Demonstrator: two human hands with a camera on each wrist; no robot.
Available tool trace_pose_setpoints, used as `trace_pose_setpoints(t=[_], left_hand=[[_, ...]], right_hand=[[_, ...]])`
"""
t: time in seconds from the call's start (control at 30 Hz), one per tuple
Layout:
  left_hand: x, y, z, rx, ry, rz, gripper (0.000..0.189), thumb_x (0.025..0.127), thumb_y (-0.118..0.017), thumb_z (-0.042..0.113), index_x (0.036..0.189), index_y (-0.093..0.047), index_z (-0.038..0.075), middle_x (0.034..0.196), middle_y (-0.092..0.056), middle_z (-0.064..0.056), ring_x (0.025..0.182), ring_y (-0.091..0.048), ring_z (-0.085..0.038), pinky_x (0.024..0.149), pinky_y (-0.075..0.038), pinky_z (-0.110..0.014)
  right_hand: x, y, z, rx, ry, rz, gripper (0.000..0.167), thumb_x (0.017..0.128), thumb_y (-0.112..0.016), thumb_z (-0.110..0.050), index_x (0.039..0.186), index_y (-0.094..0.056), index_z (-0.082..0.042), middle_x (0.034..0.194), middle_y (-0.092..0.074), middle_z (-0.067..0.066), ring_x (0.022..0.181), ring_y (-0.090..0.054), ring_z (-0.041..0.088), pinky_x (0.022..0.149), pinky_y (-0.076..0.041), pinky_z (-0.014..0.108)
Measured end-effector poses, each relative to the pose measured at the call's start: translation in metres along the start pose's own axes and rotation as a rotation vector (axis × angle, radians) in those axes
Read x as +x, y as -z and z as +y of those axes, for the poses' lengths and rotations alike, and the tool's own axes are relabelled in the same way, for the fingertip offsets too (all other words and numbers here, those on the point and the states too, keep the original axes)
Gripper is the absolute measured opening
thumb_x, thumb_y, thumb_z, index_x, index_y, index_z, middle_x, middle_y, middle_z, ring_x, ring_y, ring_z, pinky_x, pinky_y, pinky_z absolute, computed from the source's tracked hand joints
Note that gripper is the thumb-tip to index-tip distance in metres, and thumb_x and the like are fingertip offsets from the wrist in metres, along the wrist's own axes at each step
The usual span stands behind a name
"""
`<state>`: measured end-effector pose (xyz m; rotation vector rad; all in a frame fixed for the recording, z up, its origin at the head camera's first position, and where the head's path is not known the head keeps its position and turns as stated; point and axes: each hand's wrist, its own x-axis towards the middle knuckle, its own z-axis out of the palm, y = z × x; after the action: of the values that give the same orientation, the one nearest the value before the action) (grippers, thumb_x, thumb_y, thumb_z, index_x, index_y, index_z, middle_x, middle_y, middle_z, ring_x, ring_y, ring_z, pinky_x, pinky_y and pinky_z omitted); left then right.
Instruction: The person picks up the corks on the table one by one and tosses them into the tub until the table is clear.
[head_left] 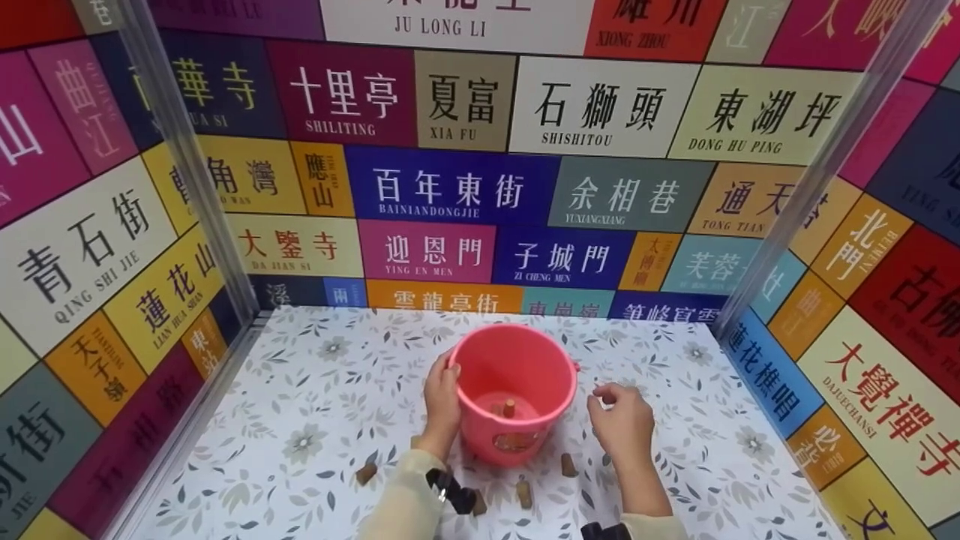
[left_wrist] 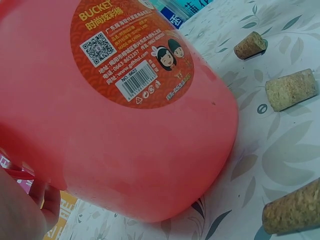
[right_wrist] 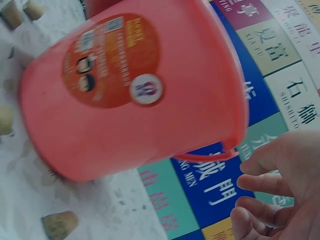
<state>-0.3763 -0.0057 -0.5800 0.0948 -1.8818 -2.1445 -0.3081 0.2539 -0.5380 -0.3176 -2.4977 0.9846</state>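
Note:
A pink plastic bucket (head_left: 517, 442) stands upright, its mouth tilted toward the head camera. My left hand (head_left: 441, 401) grips its left side at the rim, near where the handle (left_wrist: 17, 173) joins. A few corks (head_left: 509, 407) lie on the bucket's floor. To the right of the bucket, my right hand (head_left: 626, 424) hovers apart from it, fingers loosely bent and holding nothing. In the right wrist view, the fingers (right_wrist: 265, 184) point toward the rim. An orange round label (left_wrist: 132, 55) faces the left wrist camera.
Several loose corks lie on the leaf-patterned table cover (head_left: 300, 397): one cork (head_left: 366, 472) left of the left forearm, another cork (head_left: 523, 493) in front of the bucket, and a third cork (head_left: 568, 465) nearer the right hand. Walls of colourful signs (head_left: 450, 187) enclose the table.

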Motion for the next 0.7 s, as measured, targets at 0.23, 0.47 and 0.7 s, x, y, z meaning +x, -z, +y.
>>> trace_pose_setpoints(t=[0.23,0.47,0.7], left_hand=[[0.0,0.0,-0.001,0.007,0.01,-0.001,0.044,0.107,-0.046,0.014,0.146,-0.062,0.004,0.15,-0.064,-0.017,0.14,-0.06,-0.035,0.12,-0.048,-0.051],[-0.001,0.0,-0.001,-0.001,0.008,0.006,0.043,0.107,-0.047,0.014,0.147,-0.06,0.003,0.15,-0.063,-0.018,0.14,-0.059,-0.036,0.12,-0.048,-0.051],[-0.001,-0.001,-0.001,-0.019,-0.016,0.006,0.043,0.106,-0.046,0.012,0.146,-0.062,0.002,0.149,-0.064,-0.018,0.14,-0.06,-0.036,0.12,-0.047,-0.051]], right_hand=[[-0.008,-0.012,0.014,-0.015,-0.002,-0.04,0.014,0.091,-0.073,-0.016,0.097,-0.08,-0.005,0.097,-0.074,0.018,0.092,-0.069,0.036,0.083,-0.054,0.055],[-0.014,-0.022,0.023,-0.032,0.022,-0.059,0.011,0.089,-0.075,-0.014,0.093,-0.079,-0.005,0.093,-0.074,0.018,0.09,-0.069,0.037,0.083,-0.054,0.056],[-0.023,-0.031,0.03,-0.057,0.043,-0.078,0.008,0.088,-0.075,-0.012,0.092,-0.079,-0.005,0.091,-0.074,0.016,0.089,-0.07,0.036,0.083,-0.054,0.056]])
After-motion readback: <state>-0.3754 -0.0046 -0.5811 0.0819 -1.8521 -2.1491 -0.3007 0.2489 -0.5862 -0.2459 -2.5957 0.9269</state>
